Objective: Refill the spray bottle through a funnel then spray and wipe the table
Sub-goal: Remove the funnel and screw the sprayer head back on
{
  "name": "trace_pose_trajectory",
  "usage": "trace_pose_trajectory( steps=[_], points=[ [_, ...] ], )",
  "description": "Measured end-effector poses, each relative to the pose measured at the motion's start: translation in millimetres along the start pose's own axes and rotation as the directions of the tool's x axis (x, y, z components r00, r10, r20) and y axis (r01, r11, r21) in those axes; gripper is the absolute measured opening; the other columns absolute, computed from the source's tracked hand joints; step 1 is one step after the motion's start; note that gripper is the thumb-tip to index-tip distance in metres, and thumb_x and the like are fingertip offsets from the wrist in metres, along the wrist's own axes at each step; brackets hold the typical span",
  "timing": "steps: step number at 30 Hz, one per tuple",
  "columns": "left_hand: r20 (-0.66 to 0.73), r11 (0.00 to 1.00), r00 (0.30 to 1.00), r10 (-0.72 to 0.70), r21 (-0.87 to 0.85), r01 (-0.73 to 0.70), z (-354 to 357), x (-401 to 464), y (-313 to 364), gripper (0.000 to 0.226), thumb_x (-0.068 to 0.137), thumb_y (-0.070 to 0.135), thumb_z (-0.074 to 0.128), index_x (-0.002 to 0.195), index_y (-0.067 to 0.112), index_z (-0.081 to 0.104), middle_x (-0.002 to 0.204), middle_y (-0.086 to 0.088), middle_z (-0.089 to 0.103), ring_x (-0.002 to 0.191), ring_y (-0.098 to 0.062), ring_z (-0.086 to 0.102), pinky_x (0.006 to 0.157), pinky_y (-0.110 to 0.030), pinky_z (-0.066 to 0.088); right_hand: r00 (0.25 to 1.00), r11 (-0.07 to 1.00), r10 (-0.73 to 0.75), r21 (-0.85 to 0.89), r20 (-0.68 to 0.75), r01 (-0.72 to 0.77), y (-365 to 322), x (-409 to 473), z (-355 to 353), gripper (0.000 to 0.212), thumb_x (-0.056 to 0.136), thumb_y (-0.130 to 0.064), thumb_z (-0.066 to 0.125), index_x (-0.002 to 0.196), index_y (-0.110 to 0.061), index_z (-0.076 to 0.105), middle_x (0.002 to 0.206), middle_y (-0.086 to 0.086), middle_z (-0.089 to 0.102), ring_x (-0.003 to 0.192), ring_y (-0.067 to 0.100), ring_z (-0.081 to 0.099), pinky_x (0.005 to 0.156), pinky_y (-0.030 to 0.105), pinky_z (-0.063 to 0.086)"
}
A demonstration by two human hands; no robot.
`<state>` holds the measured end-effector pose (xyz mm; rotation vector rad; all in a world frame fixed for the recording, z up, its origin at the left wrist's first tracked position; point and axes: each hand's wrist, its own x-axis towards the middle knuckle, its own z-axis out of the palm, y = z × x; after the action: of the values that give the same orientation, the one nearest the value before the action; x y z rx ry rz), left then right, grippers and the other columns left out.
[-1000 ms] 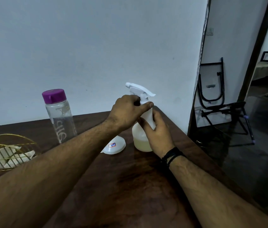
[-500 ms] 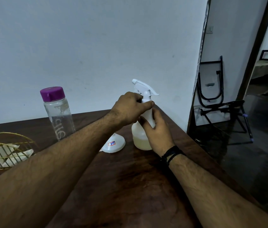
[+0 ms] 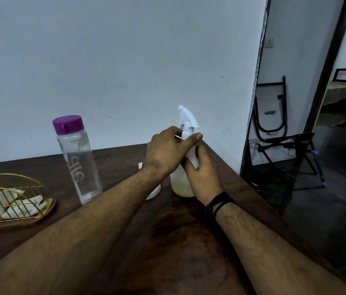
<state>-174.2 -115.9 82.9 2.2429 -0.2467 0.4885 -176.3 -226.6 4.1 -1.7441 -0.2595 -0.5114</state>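
Observation:
A translucent spray bottle with pale liquid at its bottom stands upright on the dark wooden table near the far right corner. Its white trigger head sits on the neck, nozzle pointing away toward the wall. My left hand grips the collar below the trigger head, thumb across the front. My right hand wraps around the bottle's body and holds it steady. A white funnel lies on the table just left of the bottle, mostly hidden behind my left forearm.
A clear water bottle with a purple cap stands left of centre. A gold wire holder with white tissues sits at the far left. The table's right edge runs close to a doorway with a folded black stand.
The trigger head has turned on the neck under my left hand, from pointing left to pointing away toward the wall. My forearm now covers most of the funnel.

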Motion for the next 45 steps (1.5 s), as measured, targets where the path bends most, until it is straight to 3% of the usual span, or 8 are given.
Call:
trace_pose_trajectory(
  steps=[7,15,18,21,29,36,40,45],
  points=[
    [0.111,0.967,0.993,0.049,-0.254,-0.02,-9,1,-18,0.032,0.09,0.053,0.068,0.111,0.029,0.062,0.093,0.003,0.075,0.084,-0.014,0.072,0.087,-0.046,0.059,1.0,1.0,-0.011,-0.006,-0.026,0.011,1,-1,0,0.038,0.099,-0.044,0.065,0.133,-0.028,0.058,0.118,-0.008,0.072,0.114,0.012,0.066,0.098,0.045,0.056],
    [0.402,0.942,0.916,0.003,-0.307,0.132,-29,5,2,0.03,0.101,0.045,0.055,0.123,0.029,0.068,0.115,-0.003,0.072,0.097,-0.012,0.067,0.076,-0.024,0.052,1.0,1.0,0.001,0.019,0.003,-0.001,0,0,-2,0.039,0.099,-0.045,0.066,0.135,-0.029,0.059,0.12,-0.011,0.071,0.114,0.007,0.066,0.101,0.04,0.056],
    [0.386,0.94,0.923,0.001,-0.316,0.131,-28,11,-1,0.032,0.1,0.041,0.06,0.12,0.018,0.069,0.11,-0.008,0.073,0.088,-0.008,0.069,0.065,-0.018,0.055,1.0,1.0,0.004,0.024,0.007,-0.004,-1,-1,-1,0.039,0.1,-0.045,0.066,0.135,-0.03,0.059,0.119,-0.011,0.072,0.113,0.008,0.066,0.1,0.04,0.056],
    [0.248,0.949,0.968,0.025,-0.311,0.056,-18,13,-4,0.05,0.087,0.047,0.071,0.102,-0.001,0.064,0.086,-0.011,0.059,0.08,-0.018,0.058,0.071,-0.034,0.049,1.0,1.0,-0.008,0.023,-0.001,0.008,0,-1,0,0.036,0.1,-0.043,0.066,0.133,-0.029,0.06,0.116,-0.011,0.073,0.111,0.006,0.067,0.099,0.041,0.056],
    [-0.121,0.958,0.99,-0.079,-0.283,0.042,15,-3,6,0.048,0.081,0.041,0.081,0.102,0.014,0.048,0.097,0.003,0.062,0.089,-0.011,0.062,0.07,-0.026,0.05,0.999,0.999,-0.044,0.026,0.029,0.043,-4,-5,-2,0.046,0.104,-0.024,0.061,0.147,-0.031,0.05,0.129,-0.01,0.07,0.122,0.009,0.065,0.102,0.034,0.055],
    [0.002,0.908,0.999,-0.052,-0.417,0.048,7,3,-5,0.043,0.079,0.041,0.082,0.108,0.022,0.057,0.106,0.0,0.07,0.097,-0.015,0.069,0.077,-0.03,0.054,1.0,1.0,-0.008,0.016,0.018,0.007,1,-2,0,0.038,0.099,-0.043,0.063,0.134,-0.031,0.058,0.12,-0.01,0.072,0.115,0.008,0.068,0.099,0.043,0.058],
    [0.22,0.883,0.976,-0.004,-0.456,0.107,-11,8,-1,0.023,0.093,0.015,0.065,0.113,0.005,0.07,0.11,-0.014,0.073,0.093,-0.015,0.069,0.072,-0.026,0.051,1.0,1.0,-0.017,0.014,-0.004,0.017,1,-2,2,0.041,0.098,-0.049,0.065,0.133,-0.028,0.06,0.119,-0.01,0.073,0.114,0.01,0.067,0.099,0.043,0.056],
    [0.242,0.912,0.969,0.044,-0.405,0.06,-21,14,-2,0.014,0.093,0.016,0.068,0.106,0.015,0.075,0.099,0.002,0.077,0.097,-0.015,0.073,0.081,-0.032,0.058,1.0,1.0,0.001,0.009,0.001,-0.001,0,-1,0,0.036,0.1,-0.045,0.066,0.13,-0.026,0.06,0.115,-0.009,0.072,0.111,0.011,0.067,0.097,0.041,0.056]
  ],
)
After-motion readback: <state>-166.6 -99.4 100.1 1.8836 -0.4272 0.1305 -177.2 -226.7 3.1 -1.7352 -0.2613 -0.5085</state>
